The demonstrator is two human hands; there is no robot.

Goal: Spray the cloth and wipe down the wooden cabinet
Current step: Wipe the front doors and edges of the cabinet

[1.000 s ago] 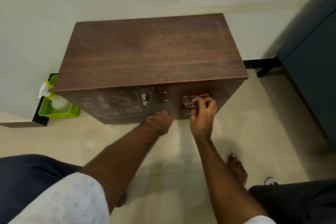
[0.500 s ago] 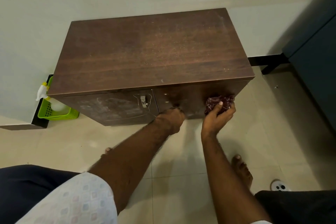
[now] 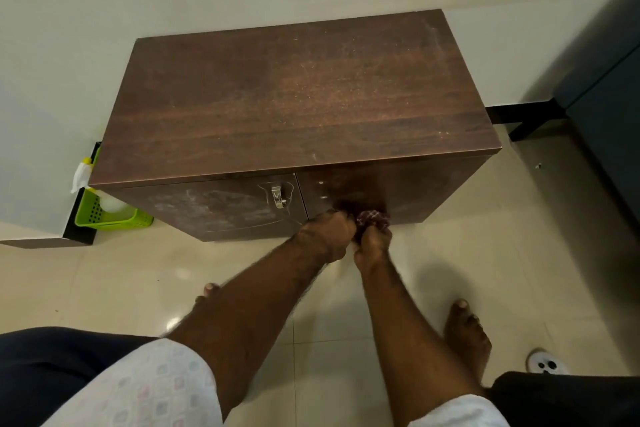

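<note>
Wooden cabinet (image 3: 294, 97) (one), two hands: right hand (image 3: 372, 248) grips one cloth (image 3: 373, 219) at its front; left hand (image 3: 325, 236) curled, hold unclear.

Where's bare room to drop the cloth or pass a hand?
Free: whole cabinet top; floor tiles left of the arms. Crowded: lower front, left hand and right hand at the cloth; green basket and spray bottle by the left end.

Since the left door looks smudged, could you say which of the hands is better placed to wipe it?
Right: the right hand grips the cloth on the cabinet front, beside that door.
</note>
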